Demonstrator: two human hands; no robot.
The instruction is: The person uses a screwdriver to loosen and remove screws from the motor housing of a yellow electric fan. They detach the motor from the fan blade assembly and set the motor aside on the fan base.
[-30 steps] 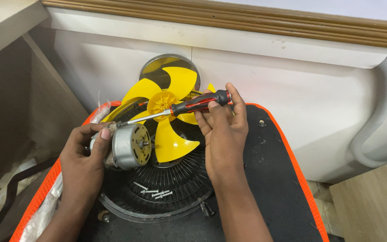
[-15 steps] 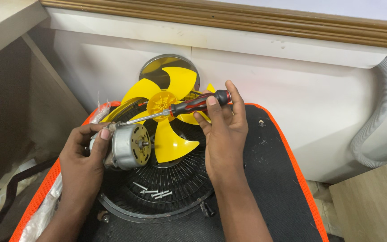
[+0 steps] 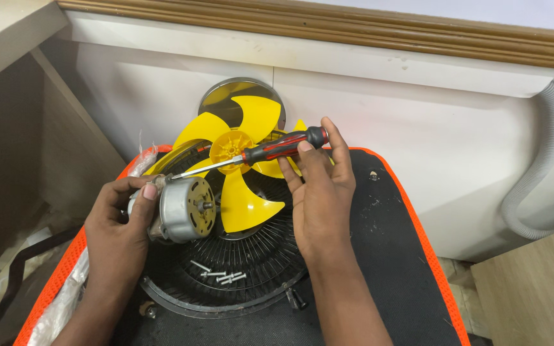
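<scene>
My left hand (image 3: 120, 224) grips a small silver electric motor (image 3: 184, 208), shaft pointing right. My right hand (image 3: 318, 189) holds a screwdriver (image 3: 277, 147) with a red and black handle; its metal shaft runs left, the tip reaching the top of the motor. Behind the screwdriver, a yellow fan blade (image 3: 235, 163) rests on a round black wire grille (image 3: 251, 256). Several loose screws (image 3: 219, 274) lie on the grille below the motor.
The grille sits on a black pad with an orange border (image 3: 392, 256). A round shiny disc (image 3: 226, 102) leans against the white wall behind. A grey ribbed hose (image 3: 543, 166) curves down at the right. A black cable (image 3: 17, 269) lies at the left.
</scene>
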